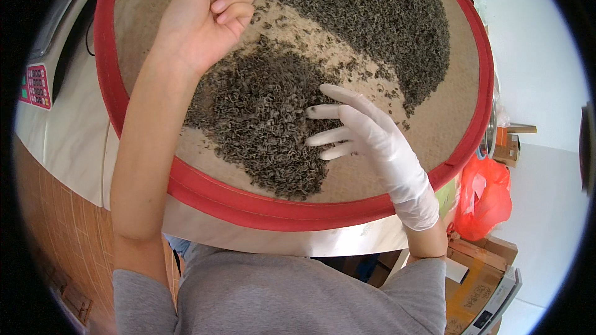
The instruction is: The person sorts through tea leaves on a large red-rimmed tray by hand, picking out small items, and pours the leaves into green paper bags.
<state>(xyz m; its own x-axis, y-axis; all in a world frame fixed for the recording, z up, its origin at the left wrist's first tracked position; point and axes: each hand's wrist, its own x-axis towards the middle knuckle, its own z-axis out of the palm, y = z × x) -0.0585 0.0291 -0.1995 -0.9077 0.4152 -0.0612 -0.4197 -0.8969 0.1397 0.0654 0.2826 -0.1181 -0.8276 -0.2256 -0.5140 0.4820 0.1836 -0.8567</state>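
Observation:
A large round woven tray with a red cloth rim holds dark, curled dried leaves that look like tea. A smaller heap lies near me, and a wider heap covers the tray's far right part. Palm up, my bare left hand is raised over the upper left of the tray, fingers loosely curled, with nothing visible in it. My right hand, in a thin white glove, has its fingers spread at the right edge of the smaller heap. No leaves show in its grasp; its fingertips meet or hover over the heap.
The tray rests on a pale marbled table. At the left stands a scale with a pink keypad. To the right are a red plastic bag, cardboard boxes and a metal bowl's edge, beside a white wall.

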